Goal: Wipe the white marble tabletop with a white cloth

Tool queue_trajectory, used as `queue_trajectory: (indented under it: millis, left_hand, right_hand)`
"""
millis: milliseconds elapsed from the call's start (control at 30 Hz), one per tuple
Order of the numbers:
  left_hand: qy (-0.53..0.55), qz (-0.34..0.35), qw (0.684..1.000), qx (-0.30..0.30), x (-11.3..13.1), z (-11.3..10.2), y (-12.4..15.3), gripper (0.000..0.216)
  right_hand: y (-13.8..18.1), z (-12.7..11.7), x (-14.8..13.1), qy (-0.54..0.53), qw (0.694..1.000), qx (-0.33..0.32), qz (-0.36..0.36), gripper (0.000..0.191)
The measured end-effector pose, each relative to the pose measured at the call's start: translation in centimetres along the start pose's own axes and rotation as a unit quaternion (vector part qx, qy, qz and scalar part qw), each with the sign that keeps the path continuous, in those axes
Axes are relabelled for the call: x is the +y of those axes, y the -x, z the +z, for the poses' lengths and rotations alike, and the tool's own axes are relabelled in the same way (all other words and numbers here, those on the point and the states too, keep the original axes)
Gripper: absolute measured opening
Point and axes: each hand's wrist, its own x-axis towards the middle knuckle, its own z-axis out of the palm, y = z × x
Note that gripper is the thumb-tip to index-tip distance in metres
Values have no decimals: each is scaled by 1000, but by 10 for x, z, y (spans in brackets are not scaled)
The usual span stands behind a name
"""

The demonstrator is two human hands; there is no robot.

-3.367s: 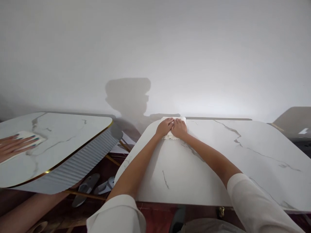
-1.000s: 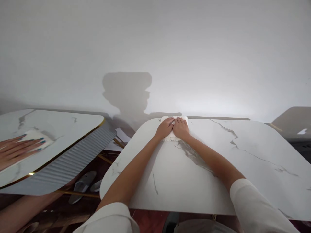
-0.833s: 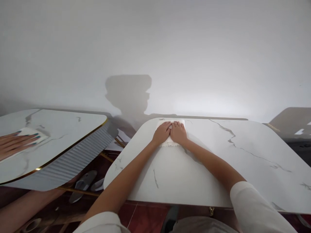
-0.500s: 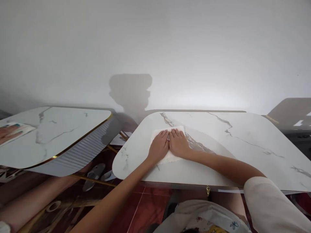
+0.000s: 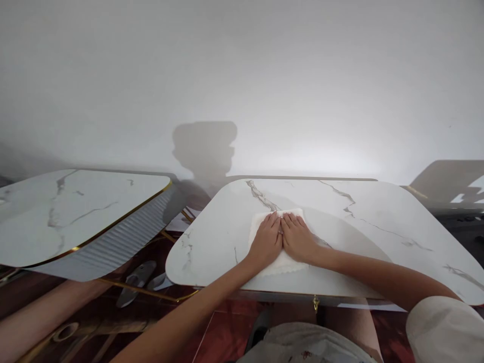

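The left hand (image 5: 266, 242) and right hand (image 5: 300, 241) lie flat, side by side, fingers extended and together, pressing a white cloth (image 5: 283, 263) without gripping it. The cloth sits on the marbled table (image 5: 219, 232), toward its near edge. Over to the left I see a second table (image 5: 94, 212), just apart.

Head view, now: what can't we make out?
All in the head view:
Cloth: middle hidden under the left hand and right hand.
Both palms: face down, hidden by the backs of the hands.
Left table: left end cut off by the left edge.
Slipper: partly hidden by the gold bar.
Dark surface: cut off by the right edge; items there too small and dim to name.
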Motion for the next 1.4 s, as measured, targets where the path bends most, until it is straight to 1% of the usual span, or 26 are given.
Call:
queue_trajectory:
  millis: [167,300,400,467,533,667,767,900,1067,1133,1233,1400]
  left_hand:
    - [46,16,999,13,-18,13,-63,45]
    - [57,-2,998,31,-35,26,-106,43]
    - [69,-22,996,45,-49,33,-132,42]
    - [75,-29,996,47,-58,37,-147,41]
    - [74,-23,996,47,-67,40,-162,41]
    - [60,16,997,35,-83,46,-189,40]
    - [45,33,998,24,-90,49,-201,40]
    - [20,38,999,22,-90,49,-203,38]
    - [-4,29,999,35,-79,48,-187,37]
    - [-5,28,999,44,-74,46,-175,38]
    - [0,34,999,42,-66,40,-152,38]
    - [8,23,999,36,-49,23,-99,41]
  right_hand:
    - [-44,10,42,11,1000,13,25,47]
    - [-83,15,74,-4,999,-2,43,44]
    - [-110,18,92,-19,999,-1,39,43]
    - [-126,21,101,-22,999,1,42,43]
    - [-139,24,107,-23,998,2,60,44]
    - [-161,31,115,-14,995,7,99,44]
    - [-170,34,119,-10,993,2,115,43]
    - [-172,35,120,-5,993,-4,121,47]
    - [-156,31,112,3,994,-6,110,47]
    - [-145,27,105,1,994,-7,108,48]
    - [-124,22,88,-3,994,-13,111,49]
    - [-84,16,49,-2,996,-6,90,49]
